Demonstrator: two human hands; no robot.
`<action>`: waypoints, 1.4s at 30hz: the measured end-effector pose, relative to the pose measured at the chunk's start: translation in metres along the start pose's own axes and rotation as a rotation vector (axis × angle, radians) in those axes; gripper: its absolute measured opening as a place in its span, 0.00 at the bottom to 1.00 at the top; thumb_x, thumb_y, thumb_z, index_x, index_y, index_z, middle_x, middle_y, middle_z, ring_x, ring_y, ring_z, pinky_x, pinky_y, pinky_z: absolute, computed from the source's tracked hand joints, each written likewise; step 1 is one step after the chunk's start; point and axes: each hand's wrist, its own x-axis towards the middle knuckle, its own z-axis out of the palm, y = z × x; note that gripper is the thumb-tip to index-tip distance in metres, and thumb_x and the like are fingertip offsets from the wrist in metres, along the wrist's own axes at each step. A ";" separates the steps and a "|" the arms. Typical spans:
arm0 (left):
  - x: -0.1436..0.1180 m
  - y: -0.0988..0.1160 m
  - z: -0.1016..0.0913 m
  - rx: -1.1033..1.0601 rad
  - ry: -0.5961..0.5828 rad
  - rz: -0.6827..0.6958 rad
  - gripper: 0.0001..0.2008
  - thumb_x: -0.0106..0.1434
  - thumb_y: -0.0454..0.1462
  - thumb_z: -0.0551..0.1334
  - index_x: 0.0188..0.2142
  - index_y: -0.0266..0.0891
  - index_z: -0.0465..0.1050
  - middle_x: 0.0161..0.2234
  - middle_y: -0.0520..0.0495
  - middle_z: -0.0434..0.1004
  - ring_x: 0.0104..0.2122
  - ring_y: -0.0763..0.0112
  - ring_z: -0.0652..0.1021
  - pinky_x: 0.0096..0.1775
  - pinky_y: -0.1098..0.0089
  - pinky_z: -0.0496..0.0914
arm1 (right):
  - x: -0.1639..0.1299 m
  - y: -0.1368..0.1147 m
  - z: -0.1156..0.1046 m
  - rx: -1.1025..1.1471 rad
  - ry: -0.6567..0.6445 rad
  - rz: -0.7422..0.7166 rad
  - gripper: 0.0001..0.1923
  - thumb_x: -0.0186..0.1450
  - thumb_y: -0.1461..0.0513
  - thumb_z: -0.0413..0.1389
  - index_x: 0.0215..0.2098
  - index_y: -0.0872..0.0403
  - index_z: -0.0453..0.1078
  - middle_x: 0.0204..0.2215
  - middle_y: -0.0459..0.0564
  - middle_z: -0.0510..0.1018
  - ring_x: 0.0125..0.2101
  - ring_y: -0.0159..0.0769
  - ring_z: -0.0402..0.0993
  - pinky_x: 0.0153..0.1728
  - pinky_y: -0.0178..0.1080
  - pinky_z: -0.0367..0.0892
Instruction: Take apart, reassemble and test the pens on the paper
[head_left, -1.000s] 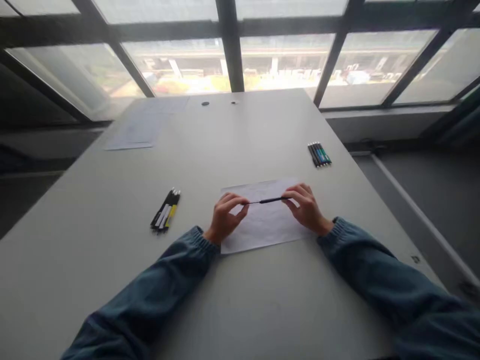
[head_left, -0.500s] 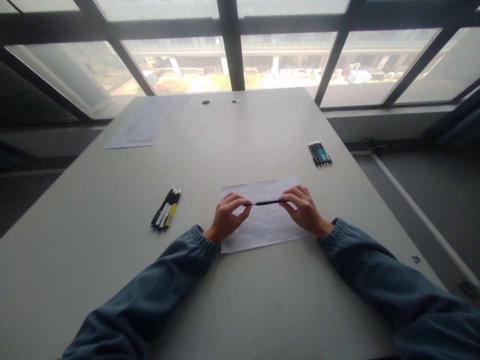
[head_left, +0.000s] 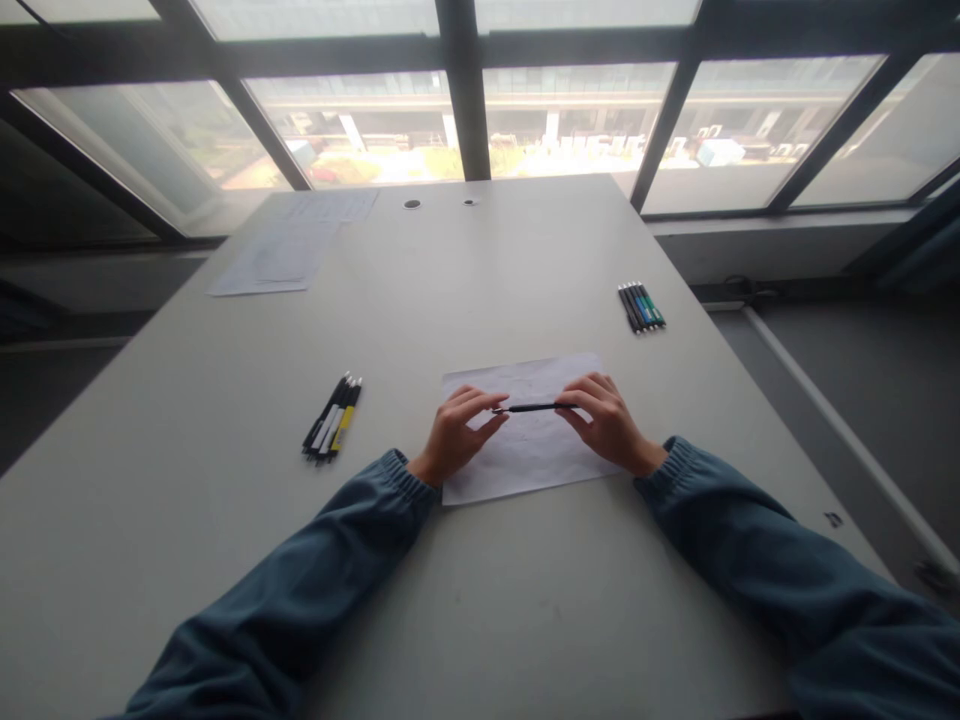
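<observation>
A thin black pen point(head_left: 534, 407) is held between the two hands, just above a sheet of paper point(head_left: 525, 455) — its long way runs side to side. One end is pinched by the left hand point(head_left: 455, 437), the other by the right hand point(head_left: 609, 421).
</observation>
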 end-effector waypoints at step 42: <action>-0.004 -0.003 -0.001 -0.080 -0.006 -0.078 0.09 0.61 0.42 0.71 0.34 0.39 0.79 0.29 0.47 0.79 0.30 0.70 0.77 0.34 0.69 0.73 | 0.002 -0.006 0.000 0.049 -0.045 -0.058 0.02 0.68 0.64 0.59 0.39 0.50 0.72 0.35 0.50 0.79 0.39 0.41 0.71 0.42 0.46 0.65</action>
